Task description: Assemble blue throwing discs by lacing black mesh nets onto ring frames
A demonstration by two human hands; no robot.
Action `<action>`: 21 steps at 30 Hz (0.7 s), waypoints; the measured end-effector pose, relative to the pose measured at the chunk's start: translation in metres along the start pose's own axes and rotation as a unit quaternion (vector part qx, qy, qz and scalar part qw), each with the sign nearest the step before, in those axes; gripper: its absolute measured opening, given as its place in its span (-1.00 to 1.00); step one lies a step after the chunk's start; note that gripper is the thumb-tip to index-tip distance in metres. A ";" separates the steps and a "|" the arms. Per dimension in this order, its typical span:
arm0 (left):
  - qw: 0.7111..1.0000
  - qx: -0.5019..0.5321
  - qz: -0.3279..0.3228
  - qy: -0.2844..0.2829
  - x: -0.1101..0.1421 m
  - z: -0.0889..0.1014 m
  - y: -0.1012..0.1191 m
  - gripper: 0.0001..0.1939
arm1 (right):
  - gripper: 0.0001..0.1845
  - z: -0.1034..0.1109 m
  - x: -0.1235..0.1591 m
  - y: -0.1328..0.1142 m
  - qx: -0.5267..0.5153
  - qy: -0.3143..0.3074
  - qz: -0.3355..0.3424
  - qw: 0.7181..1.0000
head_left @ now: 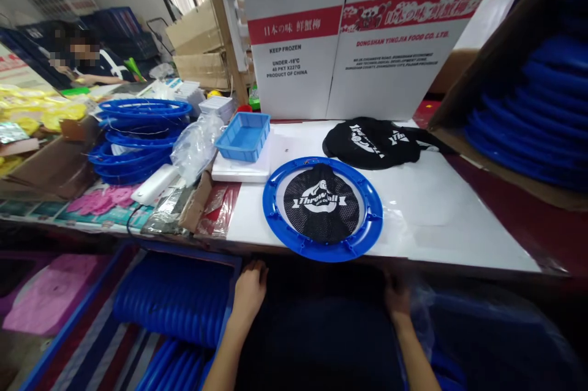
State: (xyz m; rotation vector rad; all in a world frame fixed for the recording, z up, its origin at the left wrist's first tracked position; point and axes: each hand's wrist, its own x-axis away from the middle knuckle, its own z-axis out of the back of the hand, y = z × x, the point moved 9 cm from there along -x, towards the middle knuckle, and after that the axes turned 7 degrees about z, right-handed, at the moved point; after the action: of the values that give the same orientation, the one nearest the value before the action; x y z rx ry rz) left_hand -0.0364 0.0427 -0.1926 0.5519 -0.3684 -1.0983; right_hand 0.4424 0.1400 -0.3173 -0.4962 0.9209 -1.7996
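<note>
Below the table's front edge, my left hand (252, 282) is beside the rim of a blue crate (234, 287). Its fingers are curled together, and what they hold, if anything, is hidden. Lower right, my right hand (397, 293) is in shadow next to clear plastic (420, 305); its fingers are too dark and blurred to read. Between my forearms lies a dark area. Above the hands, a blue plastic ring (373, 228) lies on the white table board (441, 213). A black mesh disc (326, 228) with white "Throw" lettering sits inside it. Neither hand touches the ring.
Black printed fabric pieces (367, 143) lie behind the ring. A light-blue tray (243, 136) stands left, near stacked blue rings (142, 133). A tall white carton (294, 60) closes off the back. More rings (528, 121) fill a box at right. Another person (96, 60) sits far left.
</note>
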 end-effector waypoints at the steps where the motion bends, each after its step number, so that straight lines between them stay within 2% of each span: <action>1: 1.000 -0.006 -0.003 0.003 -0.003 -0.001 0.002 -0.84 | -0.41 -0.004 0.002 0.002 -0.011 -0.010 -0.012 1.000; 3: 1.000 -0.010 -0.007 0.021 -0.008 -0.001 0.004 -0.79 | -0.41 -0.011 0.012 0.003 -0.044 -0.036 -0.037 0.998; 6: 0.998 0.002 -0.024 0.052 -0.008 0.001 0.011 -0.78 | -0.35 -0.008 0.025 -0.003 -0.081 -0.048 -0.052 0.994; 10: 0.994 0.046 -0.083 0.056 0.011 0.009 0.042 -0.78 | -0.30 0.008 0.035 -0.016 -0.102 -0.040 -0.055 0.992; 13: 0.983 0.102 -0.145 0.042 0.028 0.032 0.083 -0.79 | -0.26 0.025 0.044 -0.026 -0.102 -0.021 -0.047 0.994; 15: 0.961 0.185 -0.194 0.066 0.031 0.066 0.113 -0.86 | -0.26 0.039 0.052 -0.037 -0.099 -0.005 -0.034 0.994; 18: 0.944 0.213 -0.219 0.125 0.008 0.114 0.147 -0.92 | -0.33 0.065 0.060 -0.079 -0.099 0.023 0.028 0.994; 21: 0.956 0.127 -0.211 0.160 -0.037 0.130 0.177 -0.89 | -0.61 0.096 0.059 -0.171 -0.086 0.043 0.208 0.973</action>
State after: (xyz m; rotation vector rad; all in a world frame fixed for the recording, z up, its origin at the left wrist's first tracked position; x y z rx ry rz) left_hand 0.0073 0.1065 0.0160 1.0580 -0.1056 -1.3515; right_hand 0.3826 0.0858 -0.1291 -0.3058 1.1533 -1.3758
